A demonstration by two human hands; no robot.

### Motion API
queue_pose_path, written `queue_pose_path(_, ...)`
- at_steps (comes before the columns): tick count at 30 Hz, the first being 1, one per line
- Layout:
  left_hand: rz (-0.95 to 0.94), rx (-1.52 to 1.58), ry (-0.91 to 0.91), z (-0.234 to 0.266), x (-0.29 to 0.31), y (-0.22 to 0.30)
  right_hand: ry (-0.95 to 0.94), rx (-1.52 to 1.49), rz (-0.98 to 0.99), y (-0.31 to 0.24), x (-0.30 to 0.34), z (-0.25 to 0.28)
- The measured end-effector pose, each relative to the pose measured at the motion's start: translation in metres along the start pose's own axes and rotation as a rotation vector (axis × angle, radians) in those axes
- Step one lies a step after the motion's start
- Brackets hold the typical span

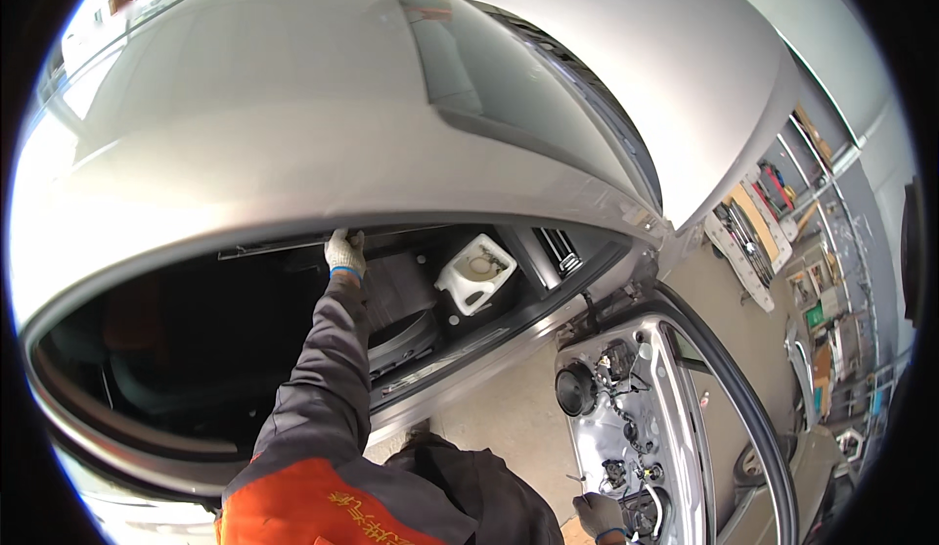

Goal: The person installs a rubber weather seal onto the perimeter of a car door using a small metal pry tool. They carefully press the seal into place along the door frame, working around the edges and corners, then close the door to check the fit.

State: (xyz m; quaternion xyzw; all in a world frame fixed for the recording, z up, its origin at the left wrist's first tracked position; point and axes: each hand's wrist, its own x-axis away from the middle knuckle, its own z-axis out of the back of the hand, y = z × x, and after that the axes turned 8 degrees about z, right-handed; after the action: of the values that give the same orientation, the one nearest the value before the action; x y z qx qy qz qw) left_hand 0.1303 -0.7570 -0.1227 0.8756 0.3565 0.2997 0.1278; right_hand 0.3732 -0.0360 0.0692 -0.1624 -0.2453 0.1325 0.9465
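My left hand (344, 254), in a white knitted glove with a blue cuff, reaches through the open doorway of a silver car (293, 144). Its fingers are curled closed up by the roof edge, beside a thin strip (264, 249); what they hold is hidden. Low on the right, my right hand (601, 516) wears a darker glove and hangs next to the stripped car door (611, 428). Its fingers look bent together around a thin, light stick-like piece, too small to make out. Inside the car, a cut-open white plastic jug (477, 273) rests on the floor.
The door stands swung out, its speaker (576, 389) and wiring bare. The bonnet (646, 46) is raised. On the right are a tool cart (748, 242), shelving with parts (827, 300) and another car (817, 486). The door sill (460, 369) runs below my left arm.
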Motion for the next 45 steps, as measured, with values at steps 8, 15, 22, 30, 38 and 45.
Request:
queue_pose_path(8,0.105,-0.151,-0.070,0.030,-0.053,0.018,0.006,-0.038,-0.212,0.035,0.011,-0.029)
queue_pose_path(15,0.021,-0.278,0.124,0.109,0.008,0.124,-0.062,-0.108,-0.272,0.039,-0.009,-0.025)
queue_pose_path(22,-0.056,-0.396,0.203,0.142,0.032,0.223,-0.074,-0.018,-0.307,0.053,-0.039,-0.026)
queue_pose_path(30,-0.090,-0.464,0.204,0.142,0.036,0.280,-0.170,0.101,-0.194,0.049,-0.074,-0.023)
queue_pose_path(38,-0.069,-0.454,0.230,0.130,0.023,0.255,-0.170,0.160,-0.157,0.035,-0.073,-0.014)
queue_pose_path(45,-0.122,-0.393,0.601,0.120,0.060,0.184,-0.210,0.007,-0.323,0.067,-0.021,-0.065)
